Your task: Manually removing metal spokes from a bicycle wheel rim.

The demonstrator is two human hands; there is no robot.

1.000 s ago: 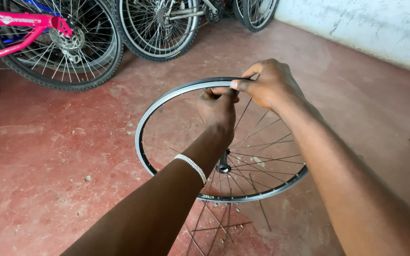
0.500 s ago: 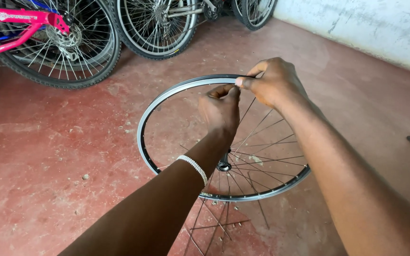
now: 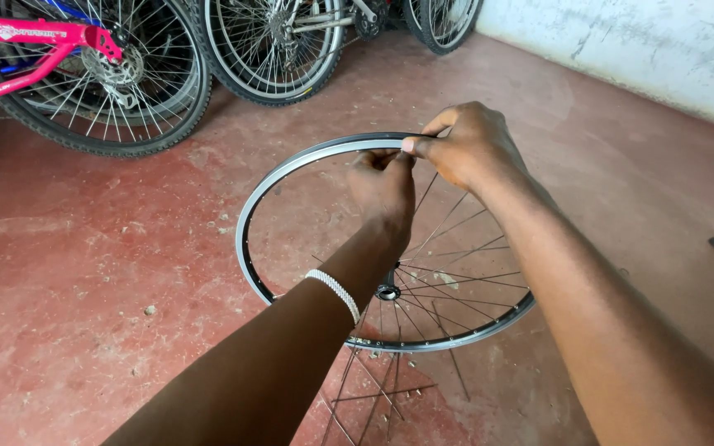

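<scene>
Hands pinching thin metal spoke (image 3: 423, 192) at round silver rim (image 3: 291, 169), left hand (image 3: 383, 186), right hand (image 3: 468, 144)

Light: you work in soft, even daylight; the red floor (image 3: 109, 272) is evenly lit.
Shadows: faint ones under the wheel rim (image 3: 291, 169), none hard.
Glare: a pale sheen along the rim's near-left curve, and on the pink bike frame (image 3: 26, 49) far left of it.
Focus: sharp around the rim; your forearms nearest the lens go slightly soft.
Distortion: mild wide-angle stretch at the edges.
</scene>
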